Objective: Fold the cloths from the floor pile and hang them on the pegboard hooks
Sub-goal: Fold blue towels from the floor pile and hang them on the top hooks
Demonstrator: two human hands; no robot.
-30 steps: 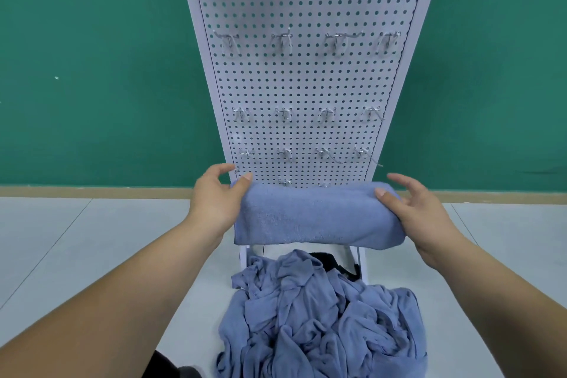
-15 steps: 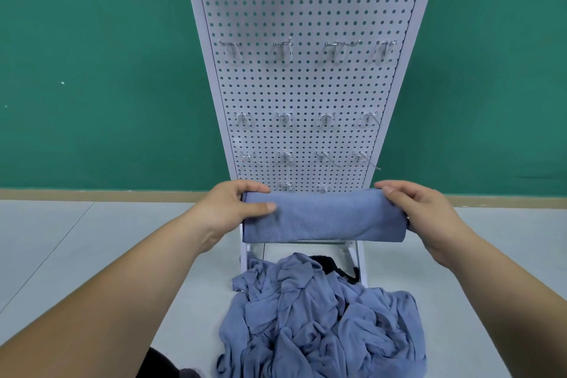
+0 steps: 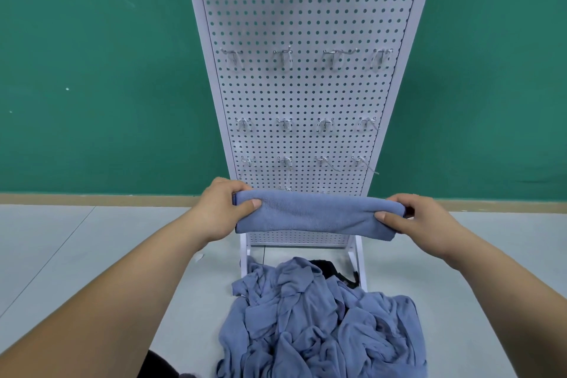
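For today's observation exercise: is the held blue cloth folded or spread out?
Folded. The cloth is a thick, narrow band, doubled over, its ends gripped by the left hand and right hand.

One pegboard (image 3: 306, 95) carries sixteen hooks (image 3: 282, 55) in plain view (four rows of four), with a lower row partly hidden. One folded cloth (image 3: 316, 215) sits between two hands, the left hand (image 3: 219, 209) and the right hand (image 3: 426, 221). One pile (image 3: 322, 322) — its cloths cannot be counted.
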